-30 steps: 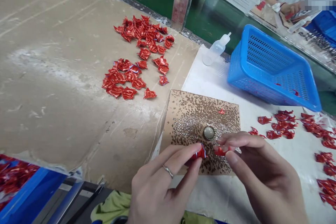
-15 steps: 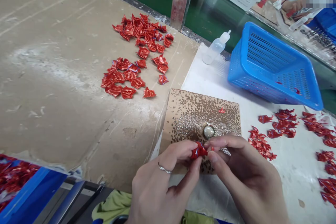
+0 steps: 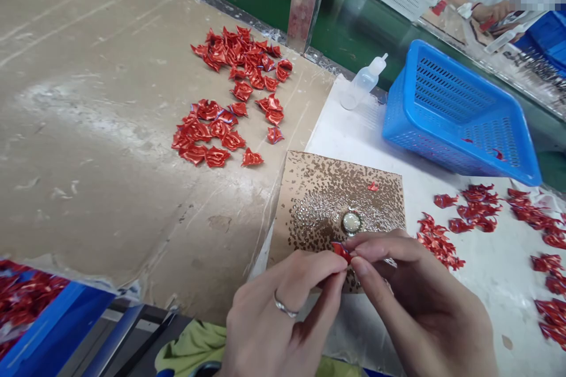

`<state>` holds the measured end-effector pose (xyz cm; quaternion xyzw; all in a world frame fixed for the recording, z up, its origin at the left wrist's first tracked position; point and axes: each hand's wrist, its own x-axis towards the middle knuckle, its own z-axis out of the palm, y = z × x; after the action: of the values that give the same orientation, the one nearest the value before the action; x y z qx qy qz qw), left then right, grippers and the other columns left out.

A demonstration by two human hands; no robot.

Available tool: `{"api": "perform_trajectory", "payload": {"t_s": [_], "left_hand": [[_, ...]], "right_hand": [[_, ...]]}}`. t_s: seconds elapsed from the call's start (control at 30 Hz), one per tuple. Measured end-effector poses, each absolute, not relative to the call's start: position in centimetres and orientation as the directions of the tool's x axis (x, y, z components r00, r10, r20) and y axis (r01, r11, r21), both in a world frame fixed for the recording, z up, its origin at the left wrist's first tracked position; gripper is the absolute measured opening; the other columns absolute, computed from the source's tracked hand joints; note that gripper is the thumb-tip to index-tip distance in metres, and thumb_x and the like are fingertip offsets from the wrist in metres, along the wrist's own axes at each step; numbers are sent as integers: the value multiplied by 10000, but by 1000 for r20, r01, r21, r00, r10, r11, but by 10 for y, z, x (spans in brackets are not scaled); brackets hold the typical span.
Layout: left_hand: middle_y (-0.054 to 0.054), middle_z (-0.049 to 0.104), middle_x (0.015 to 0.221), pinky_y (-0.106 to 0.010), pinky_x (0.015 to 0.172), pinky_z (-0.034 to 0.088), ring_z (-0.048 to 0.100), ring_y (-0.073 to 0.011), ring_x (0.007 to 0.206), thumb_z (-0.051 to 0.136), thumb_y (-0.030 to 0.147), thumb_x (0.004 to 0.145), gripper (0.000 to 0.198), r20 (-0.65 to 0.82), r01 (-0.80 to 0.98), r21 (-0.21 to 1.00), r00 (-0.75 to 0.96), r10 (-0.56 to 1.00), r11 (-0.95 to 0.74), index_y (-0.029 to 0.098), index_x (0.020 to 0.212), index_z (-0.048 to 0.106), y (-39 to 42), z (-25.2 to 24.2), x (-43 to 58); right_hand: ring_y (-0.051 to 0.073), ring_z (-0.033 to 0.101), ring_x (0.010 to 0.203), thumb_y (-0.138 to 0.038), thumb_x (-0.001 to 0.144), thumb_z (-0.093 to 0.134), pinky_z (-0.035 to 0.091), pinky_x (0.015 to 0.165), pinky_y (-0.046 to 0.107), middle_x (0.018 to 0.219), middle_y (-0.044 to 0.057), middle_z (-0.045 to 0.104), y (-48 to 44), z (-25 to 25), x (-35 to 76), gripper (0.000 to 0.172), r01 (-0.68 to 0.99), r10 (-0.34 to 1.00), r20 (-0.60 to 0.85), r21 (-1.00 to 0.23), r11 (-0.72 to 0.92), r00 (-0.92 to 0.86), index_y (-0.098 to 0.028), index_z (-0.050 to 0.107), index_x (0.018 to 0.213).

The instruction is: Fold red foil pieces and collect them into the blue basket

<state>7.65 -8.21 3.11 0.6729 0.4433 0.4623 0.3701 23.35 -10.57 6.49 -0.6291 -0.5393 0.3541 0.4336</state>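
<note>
Between my fingertips is a small red satin piece [image 3: 341,250], folded, with a bluish edge showing. My left hand [image 3: 283,312], with a ring on one finger, pinches its lower left side between thumb and index finger. From the right, my right hand [image 3: 420,300] pinches the same piece, its fingertips covering part of it. Both hands hover over the near edge of a brown, glue-spotted board [image 3: 300,177]. A round cap [image 3: 352,222] holding something whitish sits on the board just beyond the fingers. Farther back on the board lies a red scrap [image 3: 373,187].
Folded red satin pieces [image 3: 234,53] lie in groups on the brown table [image 3: 110,159]. More red pieces [image 3: 440,241] rest on white paper at right. A squeeze bottle [image 3: 360,85] stands by a blue basket [image 3: 460,118]. Across the partition, a person [image 3: 495,9] works.
My left fingers have moved rightward along the red satin piece, closer to my right fingertips, and cover more of it. My right hand has stayed nearly in place.
</note>
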Motion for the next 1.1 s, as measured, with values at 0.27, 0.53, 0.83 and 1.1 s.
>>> {"api": "perform_trajectory", "payload": {"t_s": [0.27,0.53,0.83,1.1], "left_hand": [[67,768,897,-67,834,580,748,-31,763,603,85,1012,202,395,284,847,233,889,-450,235,1146,618,-76,26,81],[28,788,1072,-192,922,628,770,-95,924,592,390,1064,197,414,500,711,270,869,-494,262,1197,661,-44,22,54],[-77,664,1414,-598,1098,526,602,-369,1322,467,429,1059,408,450,835,378,213,867,-401,279,1381,670,8,4,-3],[-88,757,1218,-512,964,547,679,-324,1124,456,402,1090,344,473,801,298,348,809,-519,228,1247,707,10,-6,-4]], "right_hand": [[136,789,822,-173,1014,704,672,736,183,953,-21,780,-105,59,235,173,219,980,-98,-966,-135,172,-325,747,1085],[163,790,767,-316,865,794,660,680,215,907,15,793,-80,54,314,114,597,838,247,-794,-113,487,-260,749,953],[266,771,785,-531,880,671,636,737,403,936,100,800,-74,40,360,331,795,782,328,-513,-323,529,-217,752,944],[211,632,606,-754,1024,462,483,566,345,844,73,790,-97,50,366,646,946,902,309,-216,-242,302,-236,818,880]]}}
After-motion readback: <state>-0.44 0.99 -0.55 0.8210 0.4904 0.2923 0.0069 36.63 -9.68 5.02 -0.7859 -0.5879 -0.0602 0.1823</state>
